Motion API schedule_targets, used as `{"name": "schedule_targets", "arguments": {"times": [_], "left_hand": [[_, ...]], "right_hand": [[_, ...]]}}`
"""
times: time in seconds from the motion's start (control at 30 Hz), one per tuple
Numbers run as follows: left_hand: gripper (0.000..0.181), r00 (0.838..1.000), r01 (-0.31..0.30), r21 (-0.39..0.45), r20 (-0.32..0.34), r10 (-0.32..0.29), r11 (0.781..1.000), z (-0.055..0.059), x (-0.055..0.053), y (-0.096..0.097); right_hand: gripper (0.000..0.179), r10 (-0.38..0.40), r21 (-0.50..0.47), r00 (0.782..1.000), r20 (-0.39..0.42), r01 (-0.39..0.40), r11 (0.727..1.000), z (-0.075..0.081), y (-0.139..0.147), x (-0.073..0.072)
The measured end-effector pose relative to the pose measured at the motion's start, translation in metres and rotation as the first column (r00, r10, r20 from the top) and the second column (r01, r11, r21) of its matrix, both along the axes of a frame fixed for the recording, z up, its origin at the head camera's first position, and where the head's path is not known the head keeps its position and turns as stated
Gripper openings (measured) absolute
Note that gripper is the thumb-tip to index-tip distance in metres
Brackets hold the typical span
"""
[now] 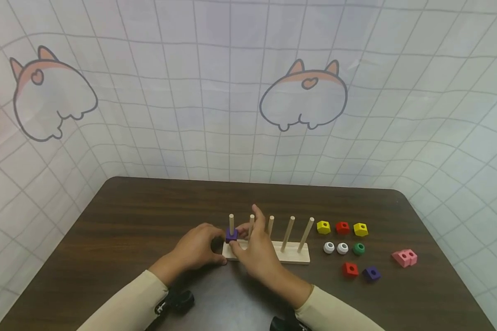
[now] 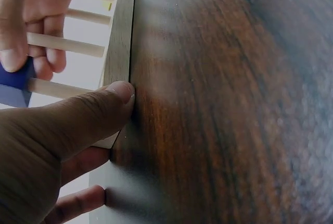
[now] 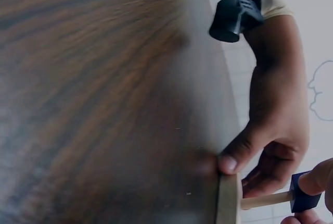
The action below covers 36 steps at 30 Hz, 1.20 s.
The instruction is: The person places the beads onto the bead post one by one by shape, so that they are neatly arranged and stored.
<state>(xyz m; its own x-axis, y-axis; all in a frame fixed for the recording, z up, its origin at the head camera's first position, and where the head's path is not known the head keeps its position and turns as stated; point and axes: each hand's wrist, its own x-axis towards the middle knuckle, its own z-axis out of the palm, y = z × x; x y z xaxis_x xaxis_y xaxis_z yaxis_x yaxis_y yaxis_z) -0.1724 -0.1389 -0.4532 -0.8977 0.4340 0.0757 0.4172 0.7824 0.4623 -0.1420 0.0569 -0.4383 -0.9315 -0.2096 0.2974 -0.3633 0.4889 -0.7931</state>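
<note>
A pale wooden peg stand (image 1: pixel 294 256) with several upright pegs lies on the table. My left hand (image 1: pixel 195 247) grips its left end, the thumb against the front edge of the base and the fingers round the end. My right hand (image 1: pixel 260 257) pinches a dark purple block (image 1: pixel 232 236) between thumb and fingers. The leftmost peg (image 1: pixel 231 221) runs through that block, its tip showing above. In the left wrist view, a length of bare peg (image 2: pixel 60 88) separates the purple block (image 2: pixel 18 86) from the base (image 2: pixel 120 36). The other pegs carry no beads.
Right of the stand sit yellow blocks (image 1: pixel 323 227), red blocks (image 1: pixel 342 228), white beads (image 1: pixel 342 248), a green bead (image 1: pixel 359 249) and another purple block (image 1: pixel 372 274). Pink pieces (image 1: pixel 405 258) lie farther right. A grid-patterned curtain (image 1: pixel 215 92) hangs behind the dark wooden table (image 1: pixel 149 197).
</note>
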Motion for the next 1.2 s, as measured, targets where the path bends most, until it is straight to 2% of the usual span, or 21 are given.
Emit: {"name": "schedule_targets", "arguments": {"times": [0.17, 0.53, 0.77, 0.93, 1.2], "left_hand": [[0.044, 1.000, -0.006, 0.001, 0.007, 0.006, 1.000, 0.001, 0.000, 0.000], [0.044, 1.000, -0.013, -0.005, -0.005, 0.013, 1.000, 0.001, 0.001, 0.002], [0.044, 1.000, -0.010, -0.004, -0.007, 0.010, 1.000, 0.001, 0.001, 0.001], [0.045, 1.000, -0.004, -0.002, -0.012, 0.004, 1.000, 0.001, 0.001, 0.001], [0.045, 1.000, 0.008, -0.009, -0.022, -0.008, 1.000, 0.001, 0.001, 0.000]], "right_hand": [[0.099, -0.009, 0.034, 1.000, 0.023, 0.008, 0.999, -0.007, -0.001, 0.000], [0.097, -0.009, 0.095, 1.000, -0.007, 0.010, 0.995, -0.017, 0.000, -0.001], [0.096, -0.005, 0.099, 1.000, -0.018, 0.007, 0.995, -0.019, 0.001, 0.000], [0.096, 0.038, 0.124, 0.999, -0.025, -0.034, 0.992, -0.018, 0.006, 0.003], [0.099, 0.149, 0.181, 0.987, 0.061, -0.157, 0.971, -0.016, 0.024, 0.017]]}}
